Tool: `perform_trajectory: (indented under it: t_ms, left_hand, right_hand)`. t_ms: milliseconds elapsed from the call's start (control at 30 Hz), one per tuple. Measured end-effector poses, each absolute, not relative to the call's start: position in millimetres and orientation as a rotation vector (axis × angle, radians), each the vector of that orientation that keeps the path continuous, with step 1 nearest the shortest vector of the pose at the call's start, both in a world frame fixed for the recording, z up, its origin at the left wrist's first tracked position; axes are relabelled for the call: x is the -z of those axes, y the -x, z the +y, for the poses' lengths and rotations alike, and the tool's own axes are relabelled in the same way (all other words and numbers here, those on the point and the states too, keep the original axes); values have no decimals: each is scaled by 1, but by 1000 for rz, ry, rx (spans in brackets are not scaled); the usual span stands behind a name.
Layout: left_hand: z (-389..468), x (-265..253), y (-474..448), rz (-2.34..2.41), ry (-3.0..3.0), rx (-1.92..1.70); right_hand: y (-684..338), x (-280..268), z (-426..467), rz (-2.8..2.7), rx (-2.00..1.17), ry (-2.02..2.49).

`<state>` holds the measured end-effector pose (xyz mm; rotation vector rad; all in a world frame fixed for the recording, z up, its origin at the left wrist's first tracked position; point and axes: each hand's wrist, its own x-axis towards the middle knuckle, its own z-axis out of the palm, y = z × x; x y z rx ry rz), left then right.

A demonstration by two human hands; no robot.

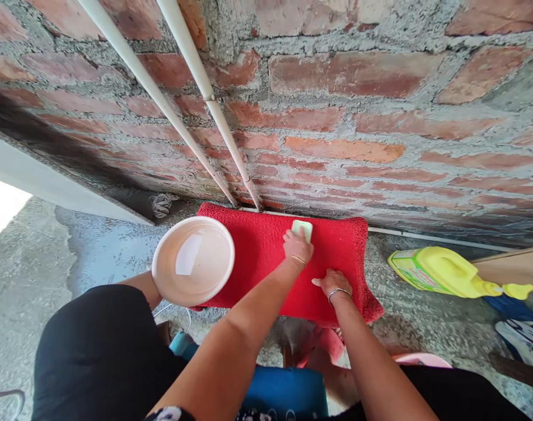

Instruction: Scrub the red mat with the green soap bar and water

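One head-worn view looks forward and steeply down over the near forearms [262,301] to the hands [298,247], facing the brick wall [319,117] beyond.

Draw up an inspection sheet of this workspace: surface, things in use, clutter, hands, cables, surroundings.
Surface: red mat, spread out; what lies beneath is mostly hidden.
Things in use: pale green bar on the mat; soap or sponge, cannot tell. Pale basin at the mat's left end, holding what looks like water.
Clutter: yellow bottle at right; crumpled cloth near the wall.
Hands: left hand holds the bar; right hand rests on the mat, thumb spread.
Cables: none certain; thin white loop below the basin, kind unclear.
Surroundings: brick wall, white pipes, rough grey floor.
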<state>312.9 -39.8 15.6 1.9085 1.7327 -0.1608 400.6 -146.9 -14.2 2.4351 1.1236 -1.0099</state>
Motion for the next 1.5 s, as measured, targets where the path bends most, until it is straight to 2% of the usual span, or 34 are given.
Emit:
perform_trajectory:
  t_ms: [67, 133, 333, 467, 533, 633, 700, 867, 967, 1033, 1200, 1400, 1500]
  left_hand:
    - [-65, -18, -331, 1418, -1990, 220]
    - [-77, -18, -329, 1344, -2014, 176]
    - [-27, -11, -244, 1993, -1772, 36]
    - [-18, -9, -237, 2138, -1686, 59]
    - [-36, -10, -256, 2000, -1780, 119]
    - [-65, -12, -282, 1509, -2033, 170]
    - [-69, -14, -283, 1427, -2076, 131]
    - [-25, -15, -239, 1976, -1800, 41]
    - [-13, -13, -235, 2140, -1678, 40]
    - [-26, -12, -251, 2063, -1717, 75]
    - [-71, -16, -295, 1409, -2010, 164]
    - [-30, -21, -275, 1902, -1786, 47]
    - [-30, -18, -286, 1936, -1759, 86]
  right_hand:
    - [-401, 14, -147, 1097, 1036, -2440]
    - [-400, 13, -147, 1089, 1038, -2442]
    - [-398, 8, -147, 1125, 986, -2422]
    - [-398, 7, -147, 1127, 989, -2420]
    - [-398, 9, -148, 1132, 978, -2422]
    - [-399, 13, -148, 1133, 971, -2413]
    - [-400, 16, -148, 1143, 970, -2401]
    - [-400, 16, -149, 1144, 969, -2403]
    - [-400, 15, -148, 1124, 970, -2413]
    - [-400, 14, -148, 1124, 971, -2408]
    - [-401, 16, -148, 1137, 968, -2388]
    - [-400, 16, -148, 1141, 957, -2384]
    - [-400, 14, -147, 1129, 960, -2390]
